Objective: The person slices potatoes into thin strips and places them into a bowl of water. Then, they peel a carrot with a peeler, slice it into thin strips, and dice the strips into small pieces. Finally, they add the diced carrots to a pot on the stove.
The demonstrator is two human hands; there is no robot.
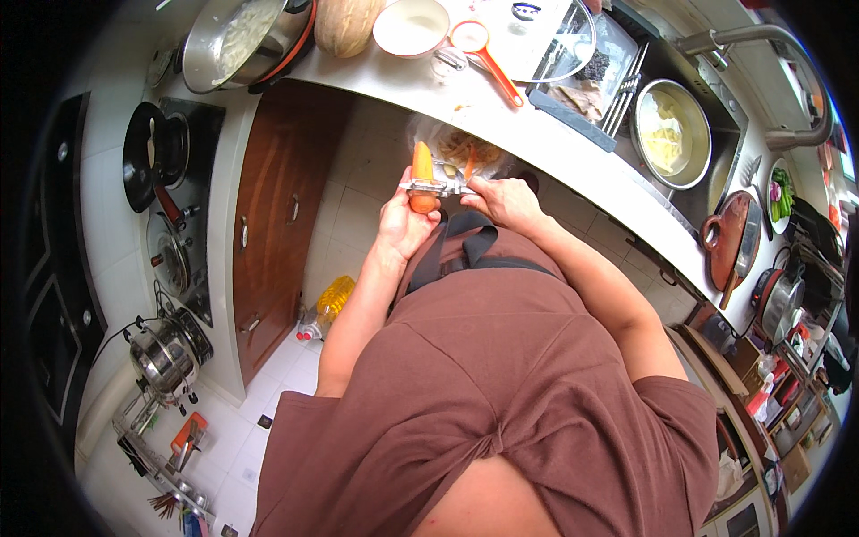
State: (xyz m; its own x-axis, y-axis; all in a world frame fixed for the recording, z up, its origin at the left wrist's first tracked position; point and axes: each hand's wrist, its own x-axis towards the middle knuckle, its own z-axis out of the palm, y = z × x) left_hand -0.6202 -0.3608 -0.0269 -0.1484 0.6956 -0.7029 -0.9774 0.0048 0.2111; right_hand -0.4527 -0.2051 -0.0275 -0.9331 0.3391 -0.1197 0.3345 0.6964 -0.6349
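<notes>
My left hand (pixel 405 225) holds a carrot (pixel 422 161) from below, its peeled tip pointing away from me. The lower end still has darker orange skin. My right hand (pixel 508 203) grips the handle of a metal peeler (pixel 433 187), which lies across the carrot. An orange strip of peel (pixel 470 161) hangs beyond the peeler. Behind and below the hands, a clear plastic bag (pixel 429 131) holds peelings.
The counter edge (pixel 416 107) curves beyond my hands. On it are a squash (pixel 345 23), a white bowl (pixel 411 27), an orange-handled strainer (pixel 493 67) and a steel pot (pixel 235 43). A basin (pixel 673 134) with pale pieces in water stands at the sink. A cleaver (pixel 746 245) lies right.
</notes>
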